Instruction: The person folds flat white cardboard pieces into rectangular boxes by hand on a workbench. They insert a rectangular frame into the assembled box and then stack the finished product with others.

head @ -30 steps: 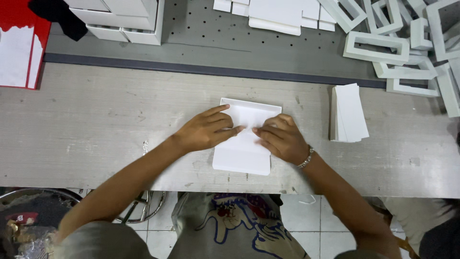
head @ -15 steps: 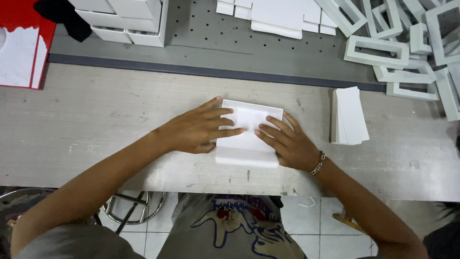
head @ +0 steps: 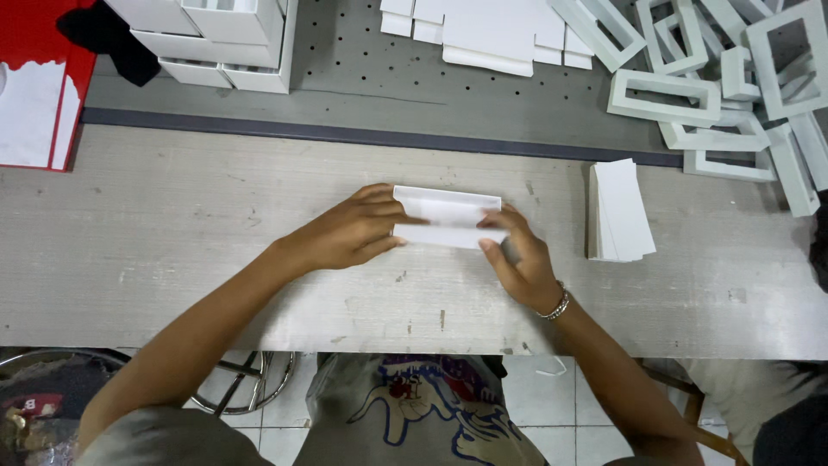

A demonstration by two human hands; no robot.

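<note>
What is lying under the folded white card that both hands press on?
Under the folded white card only the grey table shows. The left hand and right hand cover its ends, hiding anything beneath.

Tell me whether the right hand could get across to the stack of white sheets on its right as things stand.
Probably yes. The right hand rests on the folded white card, and only bare worktop lies between it and the stack of white sheets.
</note>
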